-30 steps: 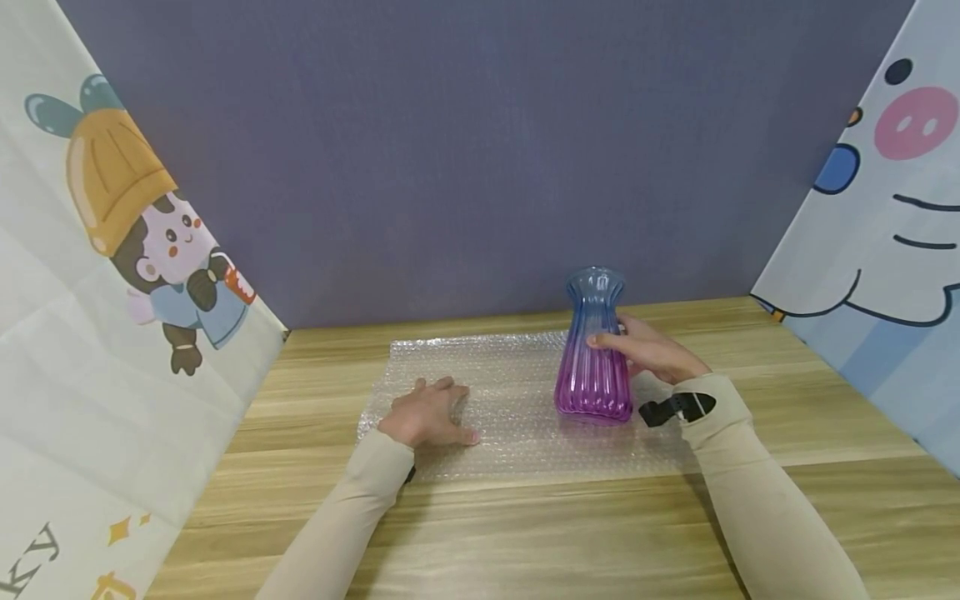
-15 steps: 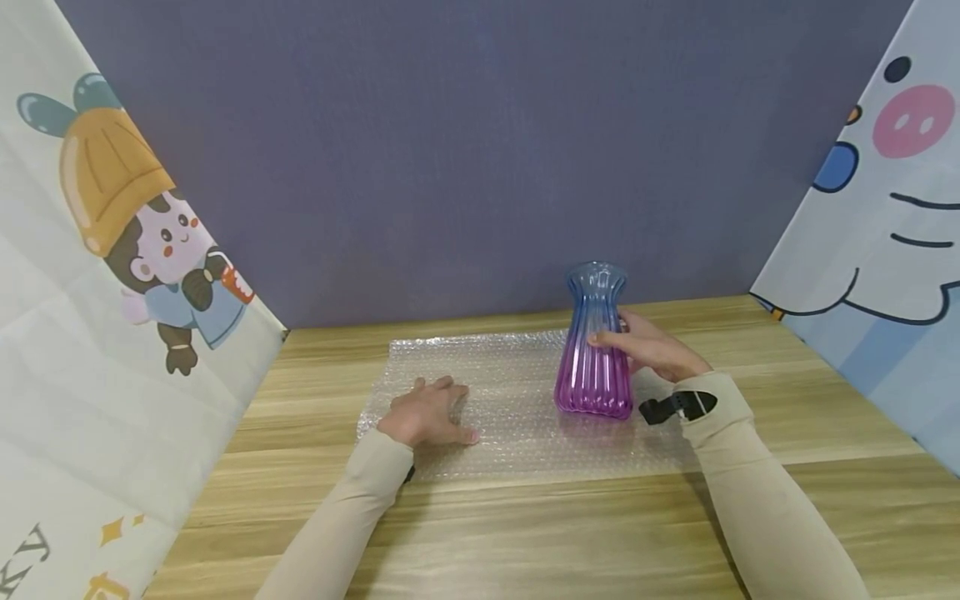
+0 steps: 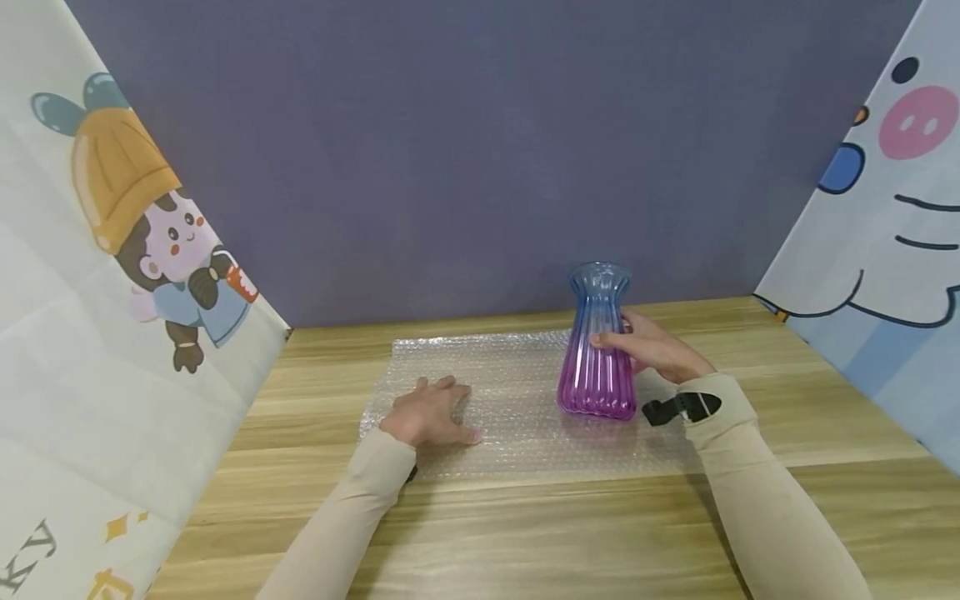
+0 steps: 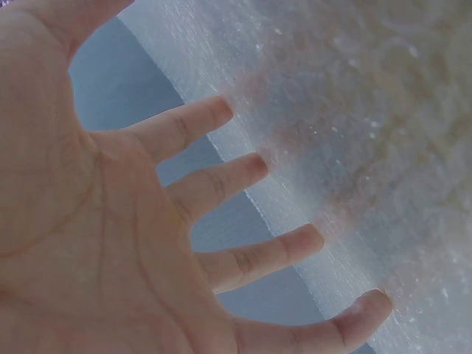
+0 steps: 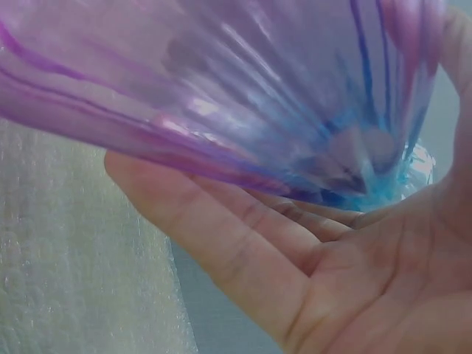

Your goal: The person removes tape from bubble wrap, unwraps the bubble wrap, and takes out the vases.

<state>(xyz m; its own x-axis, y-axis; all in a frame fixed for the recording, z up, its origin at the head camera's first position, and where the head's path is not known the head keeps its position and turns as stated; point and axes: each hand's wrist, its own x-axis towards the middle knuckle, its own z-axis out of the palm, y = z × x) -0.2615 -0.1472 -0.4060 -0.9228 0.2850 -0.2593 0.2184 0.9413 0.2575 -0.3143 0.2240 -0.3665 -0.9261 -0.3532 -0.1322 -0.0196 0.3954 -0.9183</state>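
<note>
A ribbed glass vase (image 3: 597, 379), blue at its flared mouth and purple toward the base, stands nearly upright over the right part of a bubble wrap sheet (image 3: 510, 417). My right hand (image 3: 660, 350) grips it from the right, thumb across the front; the other fingers pass behind. In the right wrist view the fingers (image 5: 206, 228) lie along the vase (image 5: 221, 96). Whether its base touches the wrap is hard to tell. On the sheet's left part rests my left hand (image 3: 427, 414), fingers spread. The left wrist view shows its fingertips (image 4: 306, 240) at the bubble wrap (image 4: 383, 147).
The sheet lies flat on a wood-grain table (image 3: 525, 542). A dark grey-blue panel (image 3: 465, 167) closes off the back. Printed cartoon cloths hang at the left (image 3: 60, 333) and right (image 3: 900, 250). A black strap (image 3: 686, 408) is on the right wrist.
The vase has shifted very slightly, its base a little higher in view and its body a touch more upright. The left hand stays in place on the sheet.
</note>
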